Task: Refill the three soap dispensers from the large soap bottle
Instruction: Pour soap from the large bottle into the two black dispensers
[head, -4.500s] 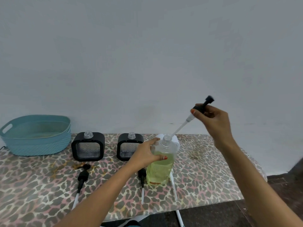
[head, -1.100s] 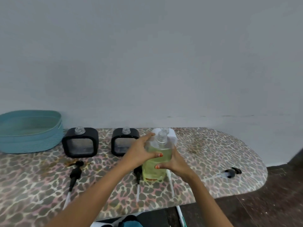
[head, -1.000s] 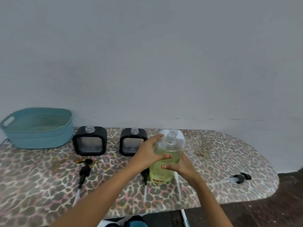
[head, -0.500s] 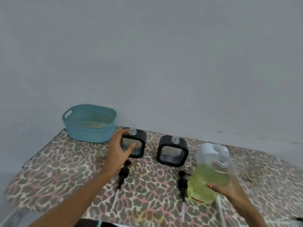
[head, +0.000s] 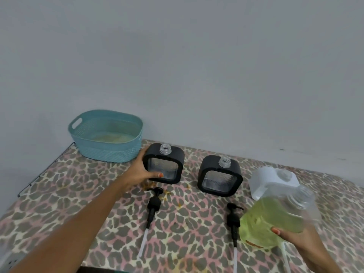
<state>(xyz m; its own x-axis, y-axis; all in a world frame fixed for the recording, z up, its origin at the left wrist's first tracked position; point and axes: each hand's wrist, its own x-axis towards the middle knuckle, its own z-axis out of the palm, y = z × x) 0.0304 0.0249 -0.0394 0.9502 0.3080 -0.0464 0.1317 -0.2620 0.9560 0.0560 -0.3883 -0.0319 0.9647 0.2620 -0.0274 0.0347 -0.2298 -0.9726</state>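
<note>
Left hand (head: pixel 140 170): the arm is stretched forward; the fingers are wrapped round the left dispenser's (head: pixel 163 166) side, with the thumb laid on its front.
Right hand (head: pixel 295 240): the fingers are clasped under the bottle (head: pixel 273 219), which is held tilted and uncapped.
Other dispensers: a black one (head: pixel 220 176) is stood between the two hands; a white one (head: pixel 272 179) is just beyond the right fingers.
Pumps: one (head: pixel 154 203) is laid below the left thumb, another (head: pixel 233 217) beside the right fingertips.
Surface: a leopard-print table (head: pixel 78 194) is seen, with a teal basket (head: pixel 106 138) beyond the left fingers.
Room: a grey wall (head: pixel 177 66).

Leopard-print bench (head: pixel 82 198) in pink, cream and grey; teal basket (head: pixel 107 148); two black-framed dispensers (head: pixel 164 164) (head: pixel 219 177); one white dispenser (head: pixel 272 180); yellow-green soap in the clear bottle (head: pixel 275 219); black pumps (head: pixel 153 205) (head: pixel 233 219); grey wall (head: pixel 177 66)
</note>
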